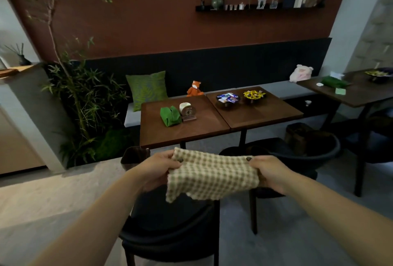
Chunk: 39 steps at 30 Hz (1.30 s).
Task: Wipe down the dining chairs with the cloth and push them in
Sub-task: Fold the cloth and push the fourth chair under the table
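A: Both forearms reach in from the bottom corners. Left hand (158,169) and right hand (270,173) hold 1 cloth (210,177) stretched between them, in the air above the near chair (170,229).

B: Cloth detail?

A: Small check weave, olive-brown on cream, waffle-like texture. Top edge pulled fairly straight between the 2 hands; lower edge hangs uneven, with 1 corner drooping at lower left. It looks doubled over, though I cannot tell how many layers.

B: Fingers?

A: Left fingers (173,160) curl round the cloth's left edge, thumb on the front face pinching it. Right fingers pinch the right edge the same way, thumb on top with a dark nail showing; the rest are tucked behind the fabric, out of sight.

B: Chairs?

A: 2 dark round-backed chairs. Near chair sits directly beneath the cloth, pulled out from the desk (182,129). Second chair (297,155) stands to the right, behind the right hand, also apart from the desk edge.

B: Desk contents?

A: 2 brown square tops butted together. Left top: green pouch (170,116), with a small round wooden stand just beside it. Right top: 2 dark bowls (227,101) of wrapped sweets. Bench behind carries a green cushion (147,89) and an orange fox toy (194,89).
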Each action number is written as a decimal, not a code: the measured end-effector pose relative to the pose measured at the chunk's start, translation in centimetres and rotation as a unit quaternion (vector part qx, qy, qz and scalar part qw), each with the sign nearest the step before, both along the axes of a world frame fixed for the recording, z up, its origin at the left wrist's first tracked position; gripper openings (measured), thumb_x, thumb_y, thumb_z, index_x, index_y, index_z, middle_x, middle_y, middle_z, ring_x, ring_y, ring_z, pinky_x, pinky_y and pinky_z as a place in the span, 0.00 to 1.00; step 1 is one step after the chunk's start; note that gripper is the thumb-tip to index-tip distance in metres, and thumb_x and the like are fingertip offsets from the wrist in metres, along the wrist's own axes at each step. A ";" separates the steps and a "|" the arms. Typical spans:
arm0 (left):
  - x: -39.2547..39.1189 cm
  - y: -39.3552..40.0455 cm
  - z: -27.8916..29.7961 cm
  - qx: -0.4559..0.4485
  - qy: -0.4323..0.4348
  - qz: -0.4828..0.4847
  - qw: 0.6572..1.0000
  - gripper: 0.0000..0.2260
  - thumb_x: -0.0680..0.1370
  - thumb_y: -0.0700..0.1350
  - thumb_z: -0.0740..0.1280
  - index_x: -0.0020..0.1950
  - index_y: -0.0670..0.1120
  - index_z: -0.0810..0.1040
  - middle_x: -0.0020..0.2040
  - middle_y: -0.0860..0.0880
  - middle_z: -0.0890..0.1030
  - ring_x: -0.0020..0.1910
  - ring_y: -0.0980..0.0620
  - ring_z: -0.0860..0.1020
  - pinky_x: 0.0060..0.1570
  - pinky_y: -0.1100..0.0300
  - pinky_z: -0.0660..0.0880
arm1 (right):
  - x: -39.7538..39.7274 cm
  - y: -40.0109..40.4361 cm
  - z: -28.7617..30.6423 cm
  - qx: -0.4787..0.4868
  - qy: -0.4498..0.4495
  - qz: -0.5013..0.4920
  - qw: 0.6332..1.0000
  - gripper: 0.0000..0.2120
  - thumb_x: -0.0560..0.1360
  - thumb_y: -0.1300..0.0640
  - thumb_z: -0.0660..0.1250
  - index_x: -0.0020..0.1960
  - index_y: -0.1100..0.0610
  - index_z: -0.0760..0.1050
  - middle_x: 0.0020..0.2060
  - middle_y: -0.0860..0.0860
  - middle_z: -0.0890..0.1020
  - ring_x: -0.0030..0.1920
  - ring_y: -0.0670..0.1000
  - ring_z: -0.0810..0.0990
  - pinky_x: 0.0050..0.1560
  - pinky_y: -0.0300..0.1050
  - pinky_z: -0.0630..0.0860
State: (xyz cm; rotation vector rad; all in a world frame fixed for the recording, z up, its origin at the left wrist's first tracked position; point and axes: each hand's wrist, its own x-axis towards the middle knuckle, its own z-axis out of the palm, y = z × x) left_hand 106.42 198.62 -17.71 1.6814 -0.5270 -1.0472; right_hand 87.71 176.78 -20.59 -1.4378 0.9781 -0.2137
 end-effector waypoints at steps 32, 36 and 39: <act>12.3 -10.9 1.9 -0.197 0.000 0.154 0.968 0.09 0.77 0.35 0.68 0.55 0.42 0.81 0.46 0.42 0.86 0.43 0.47 0.85 0.39 0.56 0.82 | 16.8 -2.3 6.4 -0.438 -0.213 -0.048 0.872 0.29 0.68 0.65 0.74 0.64 0.50 0.68 0.44 0.46 0.79 0.42 0.41 0.78 0.40 0.28 0.73; 9.5 -9.8 1.3 -0.243 0.097 0.149 0.954 0.12 0.82 0.39 0.60 0.59 0.35 0.79 0.54 0.35 0.82 0.51 0.41 0.82 0.54 0.49 0.79 | 17.3 2.7 5.1 -0.445 -0.282 0.074 0.847 0.30 0.68 0.67 0.74 0.65 0.51 0.67 0.42 0.46 0.80 0.43 0.45 0.80 0.44 0.34 0.76; 8.0 -7.6 1.3 -0.258 0.172 0.160 0.937 0.20 0.84 0.50 0.56 0.61 0.37 0.79 0.58 0.36 0.82 0.58 0.40 0.81 0.63 0.45 0.75 | 17.1 5.0 3.9 -0.396 -0.278 0.138 0.864 0.32 0.70 0.68 0.71 0.67 0.49 0.64 0.47 0.45 0.81 0.47 0.43 0.80 0.47 0.33 0.76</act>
